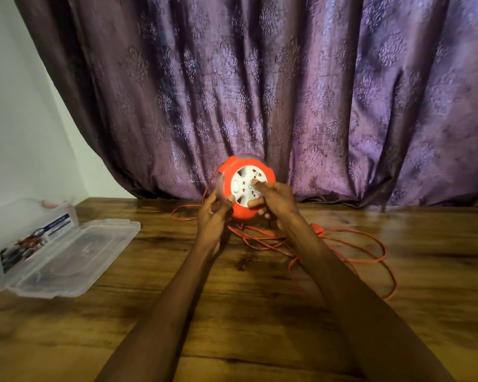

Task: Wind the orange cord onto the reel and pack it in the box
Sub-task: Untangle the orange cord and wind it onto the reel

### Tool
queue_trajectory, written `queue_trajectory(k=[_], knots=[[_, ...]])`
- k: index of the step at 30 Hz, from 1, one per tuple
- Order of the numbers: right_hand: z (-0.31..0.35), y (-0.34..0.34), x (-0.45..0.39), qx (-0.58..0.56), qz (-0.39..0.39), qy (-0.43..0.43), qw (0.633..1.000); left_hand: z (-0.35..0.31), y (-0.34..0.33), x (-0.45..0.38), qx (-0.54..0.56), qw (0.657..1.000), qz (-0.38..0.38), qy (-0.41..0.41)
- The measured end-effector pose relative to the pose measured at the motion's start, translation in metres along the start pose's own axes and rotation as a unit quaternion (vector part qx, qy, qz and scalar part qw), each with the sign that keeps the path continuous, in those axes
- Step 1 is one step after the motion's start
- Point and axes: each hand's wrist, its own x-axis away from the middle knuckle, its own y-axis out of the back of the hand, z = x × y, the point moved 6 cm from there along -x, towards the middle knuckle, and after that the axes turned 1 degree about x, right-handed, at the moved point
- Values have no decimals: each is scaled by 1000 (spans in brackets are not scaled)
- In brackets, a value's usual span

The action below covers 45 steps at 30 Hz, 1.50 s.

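A purple patterned curtain (287, 92) hangs behind a wooden table (232, 312), reaching down to the table's far edge; on the left side of the table a clear plastic box (53, 252) lies open with its lid folded flat beside it, well apart from the hands. Most of the orange cord (356, 257) sprawls in loose loops on the table to the right of and beneath the forearms, so the winding looks barely started; its strands run up from the wood toward the underside of the reel. The orange cord reel (246, 186) is held up off the table at its far edge, its white socket face tilted toward the camera, so its spin axis points roughly at the person. The left hand (214, 213) grips the reel's left rim, thumb on the front and fingers curled behind. The right hand (273, 199) presses its thumb and a fingertip onto the white face, fingers bent against it; this is probably the hand that turns the centre, and it sits nearer the slack cord, which lies below and to its right.
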Motion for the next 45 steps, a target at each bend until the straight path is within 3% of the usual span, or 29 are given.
queue_trajectory(k=[1,2,4,6,8,14,19,23,26,30,34,36,40,43,45], knots=[[8,7,-1,107,-23,68,992,-3,5,-1,1,1000,-8,16],[18,15,-1,234,-69,153,958,-5,11,-4,-6,999,-16,32],[35,14,7,405,-107,338,843,-8,20,-9,-22,998,-23,62],[38,2,14,482,-56,455,747,-9,24,-11,-26,997,-10,77],[33,-7,18,533,-7,482,695,-9,26,-11,-36,996,4,86],[14,-17,18,622,41,453,638,-8,32,-10,-90,990,46,102],[11,-19,25,609,82,461,640,-6,30,-11,-106,988,52,100],[11,-13,24,634,18,465,617,0,28,-12,-91,990,54,94],[16,-6,20,627,-54,441,640,1,16,-9,-78,992,51,88],[37,0,17,561,-173,371,720,4,-4,2,-7,998,18,57],[45,4,17,508,-210,321,771,8,-16,6,50,998,7,31],[44,10,15,467,-216,276,812,15,-20,8,58,998,-5,38],[31,24,4,337,-204,103,914,23,-33,11,66,997,3,26],[16,25,-3,88,-133,15,987,23,-37,10,57,998,3,-2],[6,21,-5,-21,-103,-11,994,24,-38,11,33,999,2,-11]])
